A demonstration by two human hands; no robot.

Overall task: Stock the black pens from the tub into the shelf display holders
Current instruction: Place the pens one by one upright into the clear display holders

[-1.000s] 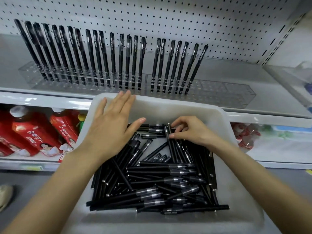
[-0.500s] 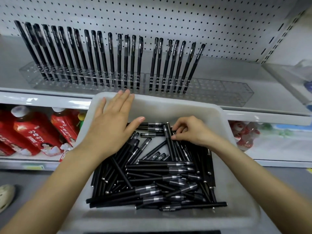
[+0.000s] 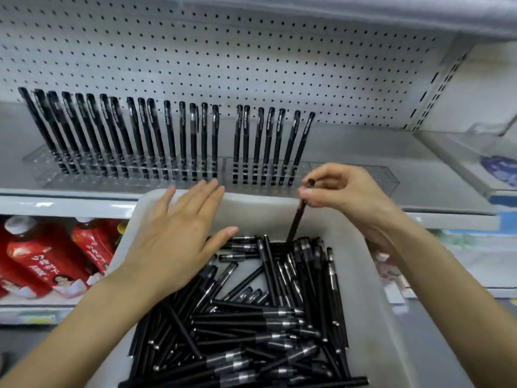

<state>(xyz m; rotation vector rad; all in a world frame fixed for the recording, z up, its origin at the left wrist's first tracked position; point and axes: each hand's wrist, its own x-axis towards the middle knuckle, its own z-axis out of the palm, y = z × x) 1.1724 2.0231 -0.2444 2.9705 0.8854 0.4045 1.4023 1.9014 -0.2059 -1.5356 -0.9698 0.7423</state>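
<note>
A white tub in front of me holds a heap of loose black pens. My right hand pinches one black pen near its top end, lifted steeply above the tub's far edge with its lower end just over the heap. My left hand lies flat with straight fingers over the tub's far left corner. On the shelf behind, two clear display holders stand side by side. Several black pens stand upright in them. The right part of the right holder has no pens.
A white pegboard backs the shelf. The grey shelf edge runs just behind the tub. Red bottles lie on the lower shelf at left. A clear tray sits on the shelf at far right.
My right hand has picked one pen out of the heap and raised it toward the shelf. The view has tilted down slightly. My left hand has stayed on the tub's corner.
</note>
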